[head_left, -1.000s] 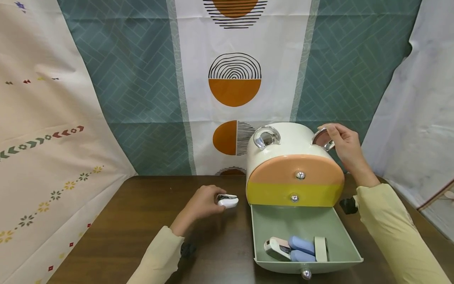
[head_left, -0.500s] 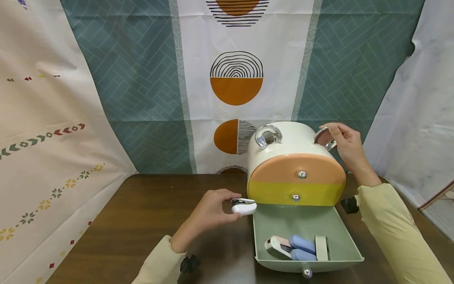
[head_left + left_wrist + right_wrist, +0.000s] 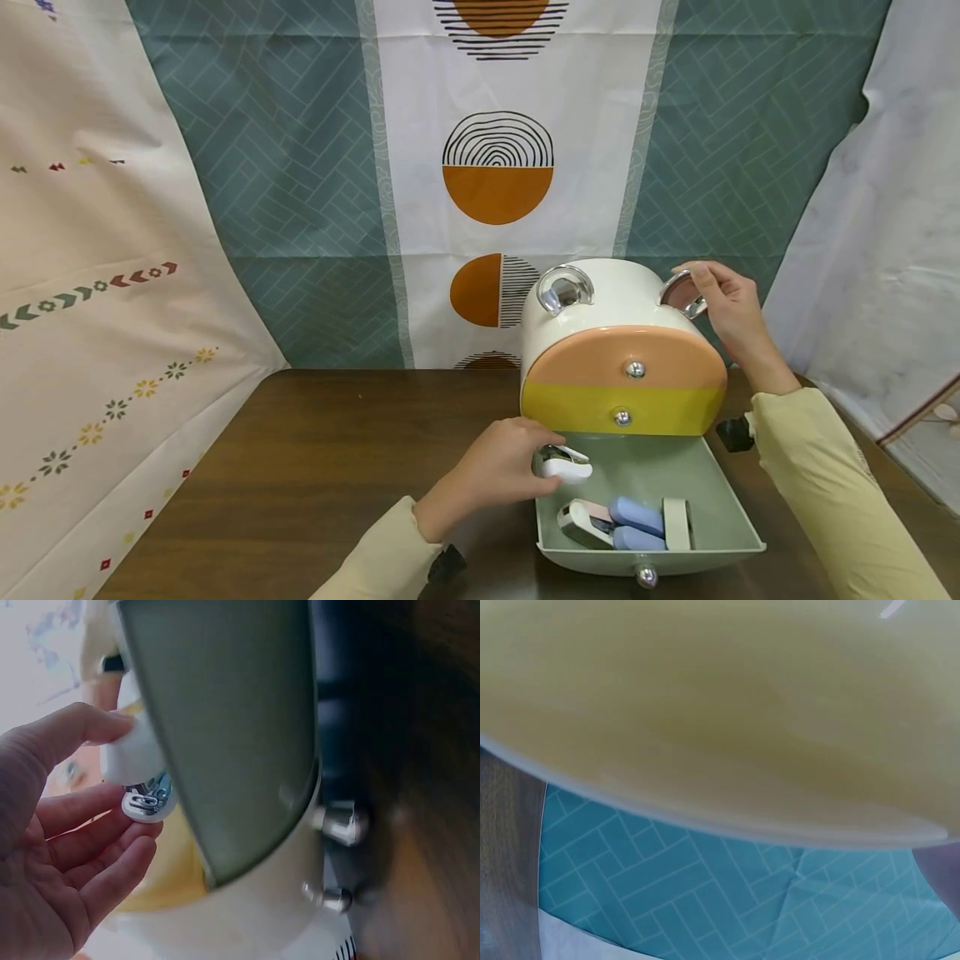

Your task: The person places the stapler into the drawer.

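Note:
My left hand pinches a small white stapler between thumb and fingers, over the left side of a pulled-out green drawer. In the left wrist view, the stapler's metal end faces the camera beside the drawer wall. My right hand grips the silver-rimmed right ear on top of a rounded white drawer box. The right wrist view is filled mostly by the box's glossy side; the hand itself is out of that view.
At the drawer's front lie a pale stapler-like item, two blue rounded items and a pale green ring-shaped piece. Above it, the orange and yellow drawers are closed. A patterned curtain hangs behind the wooden table.
My left hand has carried the white stapler rightward, from over the table to over the open drawer. My right hand has stayed on the box's ear.

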`<control>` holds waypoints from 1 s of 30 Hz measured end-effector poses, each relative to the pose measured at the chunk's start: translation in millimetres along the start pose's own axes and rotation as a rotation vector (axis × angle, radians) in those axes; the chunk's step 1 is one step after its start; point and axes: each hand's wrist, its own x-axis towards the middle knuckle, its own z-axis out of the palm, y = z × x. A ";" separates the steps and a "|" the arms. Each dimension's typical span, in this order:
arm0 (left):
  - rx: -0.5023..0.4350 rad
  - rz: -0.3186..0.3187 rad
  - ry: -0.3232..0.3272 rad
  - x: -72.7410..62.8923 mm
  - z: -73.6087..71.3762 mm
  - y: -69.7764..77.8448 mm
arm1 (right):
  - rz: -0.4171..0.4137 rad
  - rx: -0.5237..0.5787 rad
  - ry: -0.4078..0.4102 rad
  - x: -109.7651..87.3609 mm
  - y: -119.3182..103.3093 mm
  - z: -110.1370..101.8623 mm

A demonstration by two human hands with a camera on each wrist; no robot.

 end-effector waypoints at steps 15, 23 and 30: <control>0.239 0.052 -0.137 23.3 32.1 18.4 | -0.015 0.040 -0.005 6.0 21.0 -5.0; 0.189 0.040 -0.179 30.1 39.2 16.4 | -0.021 0.025 0.002 5.1 17.3 -3.7; 0.123 -0.035 -0.241 37.5 39.9 19.2 | -0.031 0.034 -0.006 5.9 19.9 -3.9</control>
